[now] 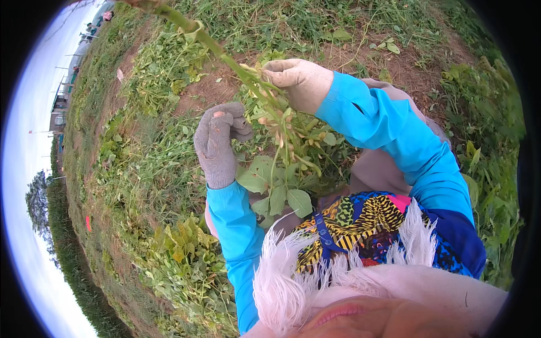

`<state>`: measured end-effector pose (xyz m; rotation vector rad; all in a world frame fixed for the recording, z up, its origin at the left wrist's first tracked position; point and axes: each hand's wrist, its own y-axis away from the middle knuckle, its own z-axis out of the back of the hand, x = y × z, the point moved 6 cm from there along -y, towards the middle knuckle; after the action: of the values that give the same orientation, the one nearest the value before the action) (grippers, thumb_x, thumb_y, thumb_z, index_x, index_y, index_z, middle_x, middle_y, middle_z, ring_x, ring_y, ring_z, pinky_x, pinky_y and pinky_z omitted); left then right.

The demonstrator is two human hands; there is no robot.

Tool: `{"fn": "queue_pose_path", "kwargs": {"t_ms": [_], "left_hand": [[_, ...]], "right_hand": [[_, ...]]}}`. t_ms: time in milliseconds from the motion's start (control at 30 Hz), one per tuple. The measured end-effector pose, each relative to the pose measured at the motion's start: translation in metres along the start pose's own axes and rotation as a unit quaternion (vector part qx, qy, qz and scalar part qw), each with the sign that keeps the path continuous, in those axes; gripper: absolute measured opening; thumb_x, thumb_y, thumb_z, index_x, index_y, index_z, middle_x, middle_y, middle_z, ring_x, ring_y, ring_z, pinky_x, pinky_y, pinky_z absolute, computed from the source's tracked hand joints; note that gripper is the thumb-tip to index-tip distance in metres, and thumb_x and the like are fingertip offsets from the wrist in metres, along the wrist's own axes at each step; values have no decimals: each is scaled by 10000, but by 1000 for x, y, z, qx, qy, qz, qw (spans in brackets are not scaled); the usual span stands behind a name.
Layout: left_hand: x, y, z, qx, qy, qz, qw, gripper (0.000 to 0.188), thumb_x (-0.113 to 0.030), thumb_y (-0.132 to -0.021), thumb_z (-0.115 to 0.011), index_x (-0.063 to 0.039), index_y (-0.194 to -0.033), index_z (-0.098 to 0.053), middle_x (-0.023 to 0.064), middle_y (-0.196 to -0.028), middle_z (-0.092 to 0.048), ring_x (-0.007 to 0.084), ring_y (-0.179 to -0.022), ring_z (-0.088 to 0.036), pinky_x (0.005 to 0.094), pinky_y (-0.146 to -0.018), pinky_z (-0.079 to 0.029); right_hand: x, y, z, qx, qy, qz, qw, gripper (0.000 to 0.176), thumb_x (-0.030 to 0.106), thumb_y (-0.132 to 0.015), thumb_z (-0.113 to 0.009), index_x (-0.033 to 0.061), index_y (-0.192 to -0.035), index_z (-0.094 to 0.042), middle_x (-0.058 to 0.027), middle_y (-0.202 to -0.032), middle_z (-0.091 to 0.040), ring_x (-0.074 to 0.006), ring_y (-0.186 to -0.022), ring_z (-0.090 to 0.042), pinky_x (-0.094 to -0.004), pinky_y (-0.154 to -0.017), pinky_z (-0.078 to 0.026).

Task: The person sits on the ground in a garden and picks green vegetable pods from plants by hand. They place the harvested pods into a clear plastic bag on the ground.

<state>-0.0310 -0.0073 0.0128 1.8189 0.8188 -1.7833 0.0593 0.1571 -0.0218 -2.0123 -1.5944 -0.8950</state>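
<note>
A leafy legume plant, apparently soybean, rises in front of me, its thick green stem slanting to the upper left. Pale pods cluster along it, and broad green leaves hang at the lower end. My right hand, in a cream knit glove, pinches at the stem among the pods; its fingertips are partly hidden. Left of the pods is my left hand in a grey knit glove, with a bare fingertip showing through. Its fingers are curled, and whether anything lies inside them is hidden.
Pulled or flattened green plants lie over brown soil. Taller leafy plants stand at the right. At the far left are a hedge-like green row, a tree and low buildings. A red object lies on the field.
</note>
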Motion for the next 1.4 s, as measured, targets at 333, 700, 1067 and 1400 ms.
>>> {"fn": "queue_pose_path", "kwargs": {"t_ms": [333, 700, 1067, 1400], "left_hand": [[17, 5, -49, 168, -292, -137, 931, 669, -200, -796, -783, -30, -1376, -497, 181, -1327, -553, 317, -1210, -568, 405, -999, -465], [22, 6, -61, 165, -400, -151, 889, 836, -115, -717, -823, -60, -1430, -389, 189, -1374, -486, 348, -1199, -562, 423, -981, -482], [38, 0, -63, 150, -406, -157, 888, 378, -207, -879, -675, -46, -1211, -594, 175, -1040, -658, 360, -901, -663, 440, -758, -522], [16, -16, -17, -40, -177, -39, 983, 199, -180, -936, -572, 2, -945, -651, 25, -753, -590, 110, -680, -515, 277, -621, -414]], "right_hand": [[65, 0, 2, 269, -169, 83, 944, 310, 308, -971, -551, 65, -1153, -615, 56, -743, -450, -131, -670, -402, -311, -677, -379], [93, 13, 10, 292, -159, 126, 935, 400, 449, -1009, -516, 81, -1127, -615, 106, -655, -396, -97, -610, -338, -293, -623, -331], [100, 13, 24, 325, -194, 144, 914, 577, 360, -934, -659, -25, -1339, -514, -15, -991, -622, -128, -769, -563, -287, -733, -472], [100, 10, 76, -74, 402, 194, 892, 447, 373, -1002, -566, 64, -1324, -581, -80, -1214, -656, -226, -960, -669, -413, -801, -576]]}}
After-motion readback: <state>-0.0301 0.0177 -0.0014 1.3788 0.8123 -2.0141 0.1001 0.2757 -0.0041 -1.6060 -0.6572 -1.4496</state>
